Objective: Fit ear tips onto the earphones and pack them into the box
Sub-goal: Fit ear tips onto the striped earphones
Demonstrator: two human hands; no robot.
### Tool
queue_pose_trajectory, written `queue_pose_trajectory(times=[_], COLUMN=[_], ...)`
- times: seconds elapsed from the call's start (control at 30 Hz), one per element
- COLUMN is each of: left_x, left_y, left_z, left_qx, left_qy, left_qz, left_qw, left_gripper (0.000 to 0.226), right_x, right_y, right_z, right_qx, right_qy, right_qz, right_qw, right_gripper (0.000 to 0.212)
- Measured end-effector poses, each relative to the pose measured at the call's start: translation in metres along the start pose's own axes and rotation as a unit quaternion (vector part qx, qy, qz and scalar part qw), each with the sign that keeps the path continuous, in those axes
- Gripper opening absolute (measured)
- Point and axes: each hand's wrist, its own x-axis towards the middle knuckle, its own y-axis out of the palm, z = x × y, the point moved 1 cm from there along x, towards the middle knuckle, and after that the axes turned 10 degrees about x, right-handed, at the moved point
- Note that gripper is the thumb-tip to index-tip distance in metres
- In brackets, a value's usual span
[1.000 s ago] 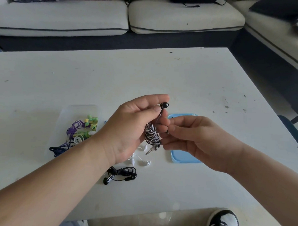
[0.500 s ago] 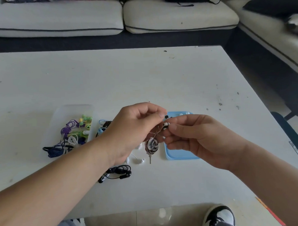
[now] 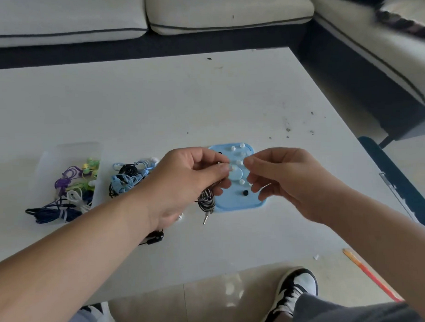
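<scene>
Right hand point(image 3: 287, 180) now apart from left hand point(image 3: 183, 181); striped earphones point(image 3: 206, 200) under left

Left hand point(image 3: 188, 178) pinches striped earphones point(image 3: 206, 199); right hand point(image 3: 287, 182) close beside, fingertips pinched (contents unclear); both forearms extended.

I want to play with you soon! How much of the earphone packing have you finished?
Some looks done: several coloured earphones already lie in the clear box. Right now the left hand holds the striped earphones by the blue tray of ear tips, while the right hand pinches something too small to tell. Left: the blue and black earphones on the table.
</scene>
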Motion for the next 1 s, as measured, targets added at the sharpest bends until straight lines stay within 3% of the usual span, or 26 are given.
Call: queue_pose_trajectory(times=[0.1, 0.2, 0.27, 0.7, 0.77, 0.83, 0.93, 1.0], left_x=[0.002, 0.003, 0.003, -0.006, -0.007, -0.007, -0.005, -0.003], left_y=[-0.004, -0.006, -0.007, -0.024, -0.025, -0.027, -0.032, -0.037], left_z=[0.003, 0.007, 0.007, 0.0, 0.001, 0.0, 0.0, 0.0], left_qx=[0.007, 0.002, -0.007, -0.032, -0.027, -0.037, -0.036, -0.021], left_qy=[-0.018, -0.027, -0.024, -0.009, -0.002, 0.003, 0.023, 0.034], left_qz=[0.0, 0.013, 0.021, 0.049, 0.035, 0.024, -0.012, -0.037], left_qw=[1.0, 1.0, 0.999, 0.998, 0.999, 0.999, 0.999, 0.999], left_gripper=[0.006, 0.006, 0.007, 0.005, 0.006, 0.007, 0.007, 0.009], right_x=[0.013, 0.025, 0.031, 0.039, 0.036, 0.03, 0.019, 0.017], right_y=[-0.006, -0.001, 0.003, 0.016, 0.02, 0.027, 0.042, 0.049], right_z=[-0.007, -0.024, -0.03, -0.032, -0.024, -0.01, 0.012, 0.02], right_qx=[-0.19, -0.396, -0.471, -0.55, -0.54, -0.449, -0.138, 0.014], right_qy=[-0.037, -0.039, -0.051, -0.063, -0.055, -0.049, -0.002, 0.02], right_qz=[-0.042, -0.014, -0.003, -0.005, -0.001, 0.002, 0.032, 0.057], right_qw=[0.98, 0.917, 0.88, 0.832, 0.84, 0.892, 0.99, 0.998], right_gripper=[0.004, 0.009, 0.01, 0.015, 0.014, 0.01, 0.005, 0.013])
